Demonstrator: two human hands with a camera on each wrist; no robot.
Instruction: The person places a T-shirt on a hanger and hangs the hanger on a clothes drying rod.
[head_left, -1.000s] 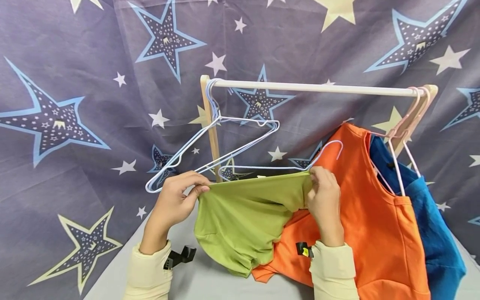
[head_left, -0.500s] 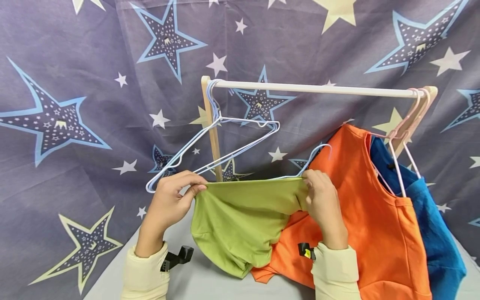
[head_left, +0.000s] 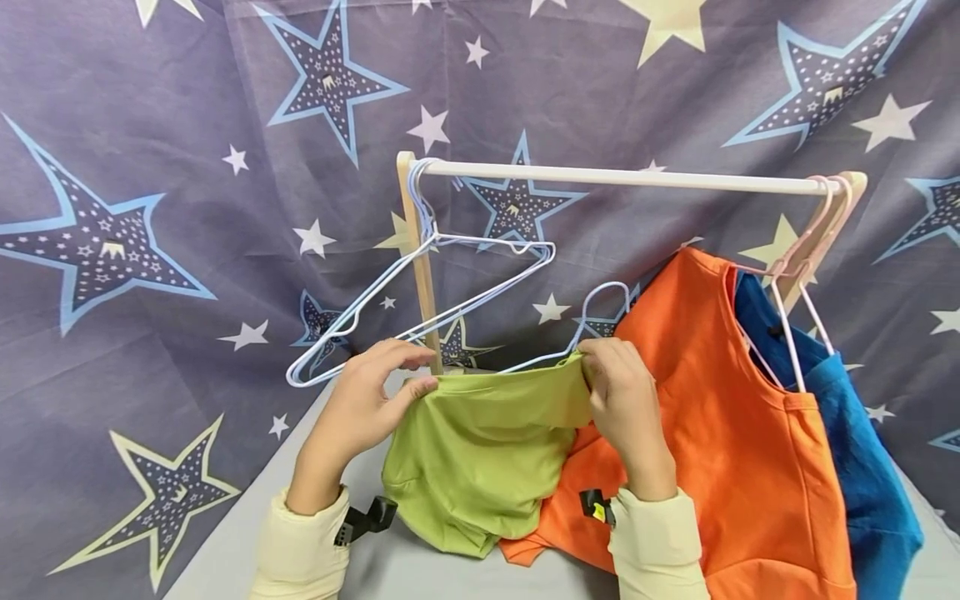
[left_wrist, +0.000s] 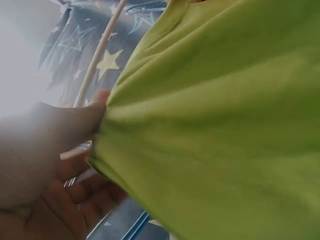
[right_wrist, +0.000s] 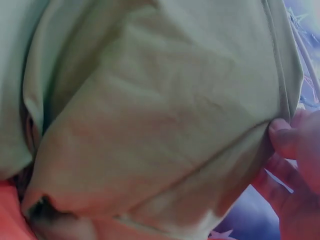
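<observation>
A light green shirt (head_left: 480, 450) hangs bunched between the two hands. At its upper left edge the left hand (head_left: 371, 400) pinches the cloth between thumb and fingers; the left wrist view shows the fabric (left_wrist: 210, 120) pulled taut from that pinch. The right hand (head_left: 622, 408) grips the upper right edge, with its thumb against the cloth in the right wrist view. A pale blue hanger (head_left: 536, 360) is partly inside the shirt, its lower part hidden by the fabric. Its hook rises above the edge beside the right hand.
A clothes rack with a white rod (head_left: 630, 175) stands behind. Several hangers (head_left: 360, 312) hang at its left end. An orange sleeveless top (head_left: 742, 467) and a blue garment (head_left: 862, 450) hang at the right, the orange one close to the right hand. A grey surface (head_left: 225, 550) lies below.
The right hand has moved left and the left hand slightly right, so the shirt's upper edge is shorter. The hanger has shifted left, with more of it inside the shirt.
</observation>
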